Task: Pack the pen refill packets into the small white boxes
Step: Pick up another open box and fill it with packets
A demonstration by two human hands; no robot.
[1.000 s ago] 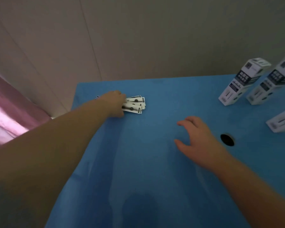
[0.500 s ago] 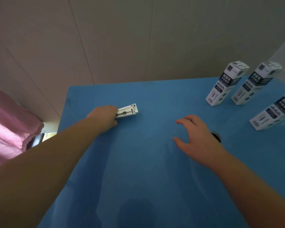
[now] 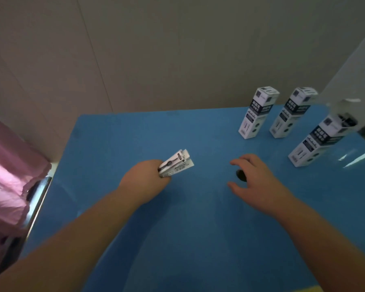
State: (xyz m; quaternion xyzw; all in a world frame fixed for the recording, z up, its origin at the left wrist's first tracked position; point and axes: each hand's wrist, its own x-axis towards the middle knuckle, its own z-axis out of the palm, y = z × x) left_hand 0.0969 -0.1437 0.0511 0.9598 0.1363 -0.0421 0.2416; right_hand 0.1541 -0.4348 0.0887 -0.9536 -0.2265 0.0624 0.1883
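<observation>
My left hand (image 3: 144, 180) is shut on a small bundle of pen refill packets (image 3: 176, 163), white with dark print, held just above the blue table (image 3: 177, 239) left of centre. My right hand (image 3: 254, 179) hovers open over the table, fingers spread, holding nothing. Three small white boxes stand upright at the far right: one (image 3: 256, 113), a second (image 3: 290, 114) beside it, and a third (image 3: 318, 142) nearer and leaning, its top looking open with dark contents.
A round black hole (image 3: 240, 175) in the table sits under my right fingers. Pink cloth (image 3: 6, 175) and a metal rail (image 3: 35, 204) lie past the table's left edge. A beige wall (image 3: 177, 49) closes the back.
My left hand lifted the packets from the far left corner of the table and carried them toward the centre. The right hand stayed roughly in place; the view swung left.
</observation>
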